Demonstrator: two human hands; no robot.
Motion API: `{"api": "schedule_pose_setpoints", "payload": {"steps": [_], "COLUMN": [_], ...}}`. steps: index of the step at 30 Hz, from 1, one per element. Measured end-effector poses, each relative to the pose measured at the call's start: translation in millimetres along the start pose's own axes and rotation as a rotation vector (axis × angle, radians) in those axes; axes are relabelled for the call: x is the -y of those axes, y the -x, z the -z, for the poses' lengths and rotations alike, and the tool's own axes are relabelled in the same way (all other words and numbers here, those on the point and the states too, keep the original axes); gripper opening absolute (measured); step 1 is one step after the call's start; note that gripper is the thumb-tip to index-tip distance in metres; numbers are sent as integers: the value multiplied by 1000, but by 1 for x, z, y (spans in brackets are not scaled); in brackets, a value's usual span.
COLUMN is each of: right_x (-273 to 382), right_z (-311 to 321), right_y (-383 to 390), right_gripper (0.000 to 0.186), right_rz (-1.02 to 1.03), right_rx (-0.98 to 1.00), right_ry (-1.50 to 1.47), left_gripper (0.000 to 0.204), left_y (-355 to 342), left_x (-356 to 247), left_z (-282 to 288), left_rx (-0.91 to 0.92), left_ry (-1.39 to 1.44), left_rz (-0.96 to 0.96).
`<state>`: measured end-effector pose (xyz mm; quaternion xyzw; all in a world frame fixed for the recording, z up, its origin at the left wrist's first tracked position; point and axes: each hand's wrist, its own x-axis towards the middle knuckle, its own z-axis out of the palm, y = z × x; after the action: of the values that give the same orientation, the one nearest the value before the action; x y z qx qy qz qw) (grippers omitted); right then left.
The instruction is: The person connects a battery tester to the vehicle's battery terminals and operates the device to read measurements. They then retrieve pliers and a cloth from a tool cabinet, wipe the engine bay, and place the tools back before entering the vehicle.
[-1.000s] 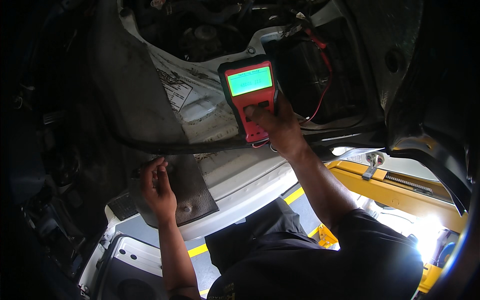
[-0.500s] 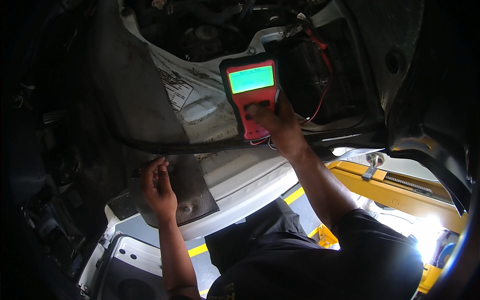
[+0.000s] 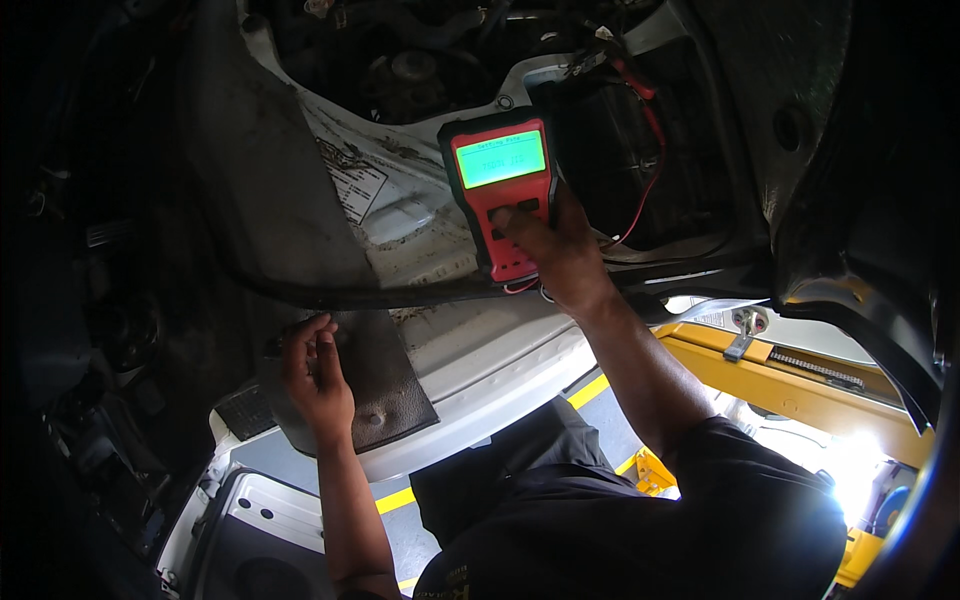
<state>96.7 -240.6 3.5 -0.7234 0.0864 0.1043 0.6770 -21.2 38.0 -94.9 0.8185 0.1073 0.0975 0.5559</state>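
Observation:
My right hand (image 3: 560,245) grips a handheld battery tester (image 3: 525,225) around its lower right side, with the thumb on its buttons. The tester has a red body with black edges, and its screen is lit green. Wires come out of its bottom end. A red cable (image 3: 661,140) runs up to a red clamp (image 3: 630,75) in the dark bay at the upper right; what the clamp grips is too dark to tell. My left hand (image 3: 318,375) rests over a dark mat flap (image 3: 385,390), its fingers loosely curled and apart, with nothing visible in them.
An open vehicle compartment with dark machinery (image 3: 410,75) lies at the far side. A white sill (image 3: 500,350) with a dark rubber seal crosses in front of me. An open door panel (image 3: 265,520) stands lower left, and a yellow frame (image 3: 800,390) lower right.
The text on the tester's screen has changed, with a line now showing mid-screen. The right thumb has shifted slightly on the buttons. My left hand has stayed in place.

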Motion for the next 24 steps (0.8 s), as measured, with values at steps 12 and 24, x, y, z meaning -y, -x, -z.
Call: {"api": "schedule_pose_setpoints", "payload": {"steps": [12, 24], "right_x": [-6, -4], "right_z": [1, -1], "right_y": [-3, -2], "right_gripper": [45, 45], "right_rz": [41, 41], "right_rx": [-14, -3], "right_ry": [15, -11], "left_gripper": [18, 18], "left_y": [0, 0], "left_x": [0, 0], "left_z": [-1, 2], "left_rx": [7, 10], "left_ry": [8, -2], "left_rz": [24, 32]}}
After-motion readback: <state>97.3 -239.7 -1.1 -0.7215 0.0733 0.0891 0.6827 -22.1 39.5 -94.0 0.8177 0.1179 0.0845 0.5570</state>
